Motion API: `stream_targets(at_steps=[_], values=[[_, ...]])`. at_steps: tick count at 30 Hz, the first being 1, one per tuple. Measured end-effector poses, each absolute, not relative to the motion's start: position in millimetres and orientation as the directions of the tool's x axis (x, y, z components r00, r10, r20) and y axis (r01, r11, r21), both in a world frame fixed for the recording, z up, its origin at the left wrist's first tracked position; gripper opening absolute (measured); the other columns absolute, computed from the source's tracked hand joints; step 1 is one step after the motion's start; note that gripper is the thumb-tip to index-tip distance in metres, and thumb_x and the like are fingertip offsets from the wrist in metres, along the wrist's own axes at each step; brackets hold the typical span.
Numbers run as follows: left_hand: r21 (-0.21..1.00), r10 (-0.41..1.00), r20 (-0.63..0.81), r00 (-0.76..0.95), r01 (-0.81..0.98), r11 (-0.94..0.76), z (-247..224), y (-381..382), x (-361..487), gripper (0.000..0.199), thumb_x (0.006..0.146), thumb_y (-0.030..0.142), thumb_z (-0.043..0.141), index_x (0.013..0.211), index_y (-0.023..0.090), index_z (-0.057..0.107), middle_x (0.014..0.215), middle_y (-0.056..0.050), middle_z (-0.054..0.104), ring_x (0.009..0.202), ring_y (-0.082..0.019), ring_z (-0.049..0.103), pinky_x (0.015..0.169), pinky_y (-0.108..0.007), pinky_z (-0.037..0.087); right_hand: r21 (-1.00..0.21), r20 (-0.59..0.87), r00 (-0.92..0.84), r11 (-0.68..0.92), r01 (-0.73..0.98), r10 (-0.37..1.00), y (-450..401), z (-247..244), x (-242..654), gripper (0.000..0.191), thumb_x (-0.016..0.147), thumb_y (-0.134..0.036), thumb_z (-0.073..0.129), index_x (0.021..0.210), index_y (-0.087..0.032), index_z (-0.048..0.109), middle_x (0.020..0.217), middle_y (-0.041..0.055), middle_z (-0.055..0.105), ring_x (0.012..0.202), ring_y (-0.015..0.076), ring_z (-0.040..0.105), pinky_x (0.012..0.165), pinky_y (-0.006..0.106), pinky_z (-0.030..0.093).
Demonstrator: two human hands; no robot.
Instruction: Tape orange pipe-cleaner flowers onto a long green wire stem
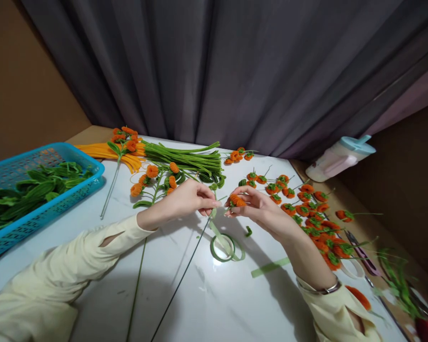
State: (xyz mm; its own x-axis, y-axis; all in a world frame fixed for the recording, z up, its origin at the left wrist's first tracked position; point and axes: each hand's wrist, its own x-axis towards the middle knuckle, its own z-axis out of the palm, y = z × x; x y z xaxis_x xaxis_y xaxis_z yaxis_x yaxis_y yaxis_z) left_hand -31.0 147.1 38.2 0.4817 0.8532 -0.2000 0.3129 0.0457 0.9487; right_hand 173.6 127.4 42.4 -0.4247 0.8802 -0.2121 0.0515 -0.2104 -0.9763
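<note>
Orange ribbed ball of fuzzy chenille-like material (238,201): located at the fingertips of the right hand (259,210), above the white tabletop (207,299). Right thumb and fingers grasp it lightly, fingers curved. It sits just beside the left hand (189,198), with a small gap between the left fingertips and the ball.

Left hand: thumb and forefinger pinched on the upper end of a dark, thin, straight rod (180,279), which slants down toward the lower picture edge. Pale green flat tape (217,231) hangs from near these fingertips; below it lies a green tape roll (213,251) with an open centre.

Surroundings. Right of the right hand: many orange fuzzy balls with green tops (313,221), in a loose heap. Beyond the left hand: a branch bearing orange balls (156,184); behind it, a bundle of green fuzzy stems (185,156). Far left: a blue perforated plastic basket (50,217) holding green fuzzy leaves (39,189). Near the right forearm: a cut strip of green tape (270,267), flat on the tabletop.
</note>
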Motion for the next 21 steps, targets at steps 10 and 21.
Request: stream_targets(at_steps=[10, 21], values=[[0.920, 0.871, -0.151, 0.468, 0.389, -0.050, 48.2, 144.1, -30.5, 0.018, 0.069, 0.031, 0.067, 0.066, 0.014, 0.066, 0.059, 0.002, 0.058, 0.058, -0.010, 0.048, 0.056, -0.022, 0.035, -0.982, -0.106, -0.475, -0.019, 0.185, 0.874, 125.6, 47.6, 176.5, 0.031, 0.080, -0.023, 0.061, 0.110, -0.024, 0.054, 0.107, 0.0030, 0.058, 0.096, 0.0155, 0.054, 0.082, 0.029, 0.044], [0.944, 0.831, -0.135, 0.540, 0.325, -0.057, 42.0, 142.8, -31.1, 0.020, 0.072, 0.033, 0.064, 0.069, 0.013, 0.070, 0.063, -0.001, 0.063, 0.061, -0.013, 0.052, 0.057, -0.023, 0.035, -0.952, 0.069, -0.445, 0.192, 0.238, 0.893, 130.1, 29.6, 171.1, 0.016, 0.088, -0.023, 0.050, 0.104, -0.023, 0.048, 0.108, 0.0045, 0.058, 0.072, 0.0119, 0.050, 0.062, 0.026, 0.041]])
